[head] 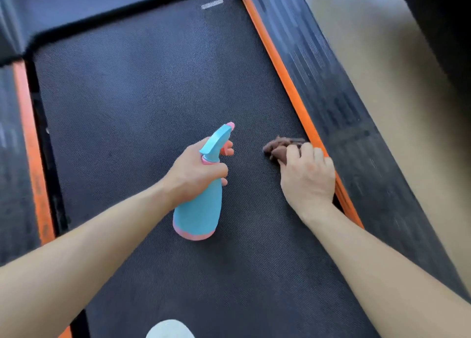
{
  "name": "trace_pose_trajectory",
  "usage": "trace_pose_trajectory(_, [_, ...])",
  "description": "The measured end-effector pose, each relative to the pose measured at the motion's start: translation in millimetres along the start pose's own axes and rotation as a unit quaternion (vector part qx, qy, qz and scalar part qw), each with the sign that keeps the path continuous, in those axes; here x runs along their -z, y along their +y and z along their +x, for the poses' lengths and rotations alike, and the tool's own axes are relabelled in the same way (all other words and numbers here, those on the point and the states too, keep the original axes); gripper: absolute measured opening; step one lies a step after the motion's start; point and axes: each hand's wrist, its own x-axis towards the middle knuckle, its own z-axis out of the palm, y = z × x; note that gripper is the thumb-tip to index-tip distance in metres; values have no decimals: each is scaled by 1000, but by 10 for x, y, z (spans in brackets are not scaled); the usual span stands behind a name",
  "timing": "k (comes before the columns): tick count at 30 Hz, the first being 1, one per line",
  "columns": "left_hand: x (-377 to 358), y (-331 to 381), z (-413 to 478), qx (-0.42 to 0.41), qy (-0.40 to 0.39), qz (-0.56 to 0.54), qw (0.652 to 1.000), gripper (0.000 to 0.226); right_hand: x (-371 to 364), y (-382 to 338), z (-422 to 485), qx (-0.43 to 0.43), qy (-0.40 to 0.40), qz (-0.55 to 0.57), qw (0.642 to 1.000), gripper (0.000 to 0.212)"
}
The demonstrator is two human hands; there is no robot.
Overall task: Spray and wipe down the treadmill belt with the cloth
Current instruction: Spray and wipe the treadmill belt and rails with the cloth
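Observation:
The dark textured treadmill belt (142, 88) fills the middle of the head view. My left hand (196, 169) grips the neck of a blue spray bottle (198, 210) with pink trim, one finger on the trigger, nozzle pointing away over the belt. A crumpled brown cloth (277, 148) lies on the belt near its right edge. My right hand (307, 174) presses down on the cloth, fingers curled over it, covering its near part.
Orange strips (283, 75) run along both sides of the belt, with ribbed black side rails (331, 90) outside them. Beige floor (397, 88) lies to the right. A pale rounded shape (169, 330) shows at the bottom edge.

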Motion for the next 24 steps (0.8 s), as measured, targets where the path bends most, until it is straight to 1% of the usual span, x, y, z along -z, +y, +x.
trace_pose_trajectory(1, [-4,16,1,3,-3,3,1000,64,42,95,-215,15,-11,4,1000,22])
trace_pose_trajectory(3, [-10,38,-15,15,1,5,1000,53,63,235,-459,43,-28,7,999,23])
trace_pose_trajectory(4, [-16,46,-26,17,2,5,1000,48,39,266,-444,54,-25,11,998,24])
trace_pose_trajectory(6, [-32,42,-21,18,1,10,1000,47,-47,213,-218,60,-8,22,998,25])
trace_pose_trajectory(9, [-36,38,-17,18,1,20,1000,57,-197,-58,299,36,31,36,998,27])
trace_pose_trajectory(11, [-20,5,-28,19,10,15,1000,53,-207,-214,521,1,30,37,999,27])
trace_pose_trajectory(13, [9,-33,-91,24,21,0,999,49,-177,-269,406,-21,29,42,998,28])
trace_pose_trajectory(15, [46,-68,-185,35,21,0,999,57,-95,-265,12,1,29,64,998,28])
trace_pose_trajectory(17, [107,-136,-321,47,19,1,999,66,10,-279,-450,50,-10,87,995,27])
trace_pose_trajectory(19, [170,-214,-482,59,23,-7,998,70,90,-344,-743,87,-52,96,990,27])
trace_pose_trajectory(21, [252,-328,-677,72,47,-11,996,69,111,-498,-768,102,-68,113,986,28])
trace_pose_trajectory(24, [409,-559,-988,86,111,-39,989,63,129,-854,-627,121,-56,158,978,29])
